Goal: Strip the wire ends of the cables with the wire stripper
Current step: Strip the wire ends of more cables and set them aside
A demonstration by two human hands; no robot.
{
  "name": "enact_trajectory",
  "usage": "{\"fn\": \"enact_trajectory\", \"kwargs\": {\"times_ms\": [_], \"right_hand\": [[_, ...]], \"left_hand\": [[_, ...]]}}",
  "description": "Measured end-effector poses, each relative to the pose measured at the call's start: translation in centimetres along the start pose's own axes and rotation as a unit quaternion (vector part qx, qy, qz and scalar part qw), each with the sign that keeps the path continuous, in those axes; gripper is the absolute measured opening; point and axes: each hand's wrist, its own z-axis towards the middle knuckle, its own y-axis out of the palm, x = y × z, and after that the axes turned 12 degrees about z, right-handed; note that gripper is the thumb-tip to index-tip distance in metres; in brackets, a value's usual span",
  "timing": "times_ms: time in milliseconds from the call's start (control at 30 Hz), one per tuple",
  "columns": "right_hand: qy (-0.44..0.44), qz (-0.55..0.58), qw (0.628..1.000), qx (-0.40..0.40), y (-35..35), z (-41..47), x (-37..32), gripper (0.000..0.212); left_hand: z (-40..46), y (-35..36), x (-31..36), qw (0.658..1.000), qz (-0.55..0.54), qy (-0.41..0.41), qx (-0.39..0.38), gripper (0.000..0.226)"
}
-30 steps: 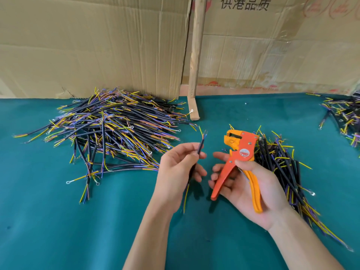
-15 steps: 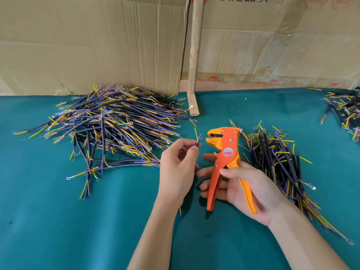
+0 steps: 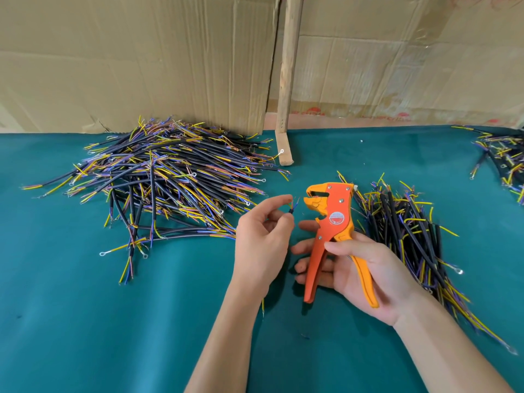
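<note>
so your left hand is pinching one short black cable between thumb and fingertips, with its little coloured wire ends poking up just beside the mouth of the wire stripper. those ends sit close to the tool's head but i can't tell if they're actually touching it. the cable's tail pokes out below your left wrist.

your right hand is wrapped around the stripper, thumb over the top where the two handles meet, fingers curled behind the orange handle, the yellow handle lying across your palm. the handles are spread apart and the tool stands more or less upright, head pointing left toward the cable.

on the green desk, a big messy pile of cables sits to the left, black jackets with yellow, blue and brown ends, some with ring terminals. a tidier bunch of cables lies just behind your right hand, and a third heap is off at the far right edge. cardboard sheets stand along the back with a wooden stick leaning between them.
</note>
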Motion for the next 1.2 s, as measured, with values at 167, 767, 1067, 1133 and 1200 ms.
{"fn": "enact_trajectory", "kwargs": {"times_ms": [167,767,1067,1133,1200], "right_hand": [[-0.002,-0.010,1.000,-0.009,-0.1,0.0,0.0,0.049],[0.016,-0.010,1.000,-0.012,-0.6,-0.3,-0.2,0.053],[0.038,-0.005,0.999,-0.006,-0.6,-0.9,-0.9,0.049],[0.040,-0.010,0.999,0.006,-0.5,-1.0,-1.0,0.049],[0.043,-0.018,0.999,0.015,-0.3,-1.0,-1.0,0.049]], "left_hand": [[0.0,0.0,-0.1,0.999,-0.023,-0.014,-0.022,0.026],[0.1,-0.6,-0.5,0.999,-0.043,-0.015,-0.026,0.015],[0.3,-0.6,-0.1,0.994,0.082,0.061,0.027,0.019],[0.2,-0.6,0.0,0.993,0.092,0.071,0.026,0.021],[0.1,-0.6,0.1,0.991,0.106,0.080,0.025,0.024]]}}
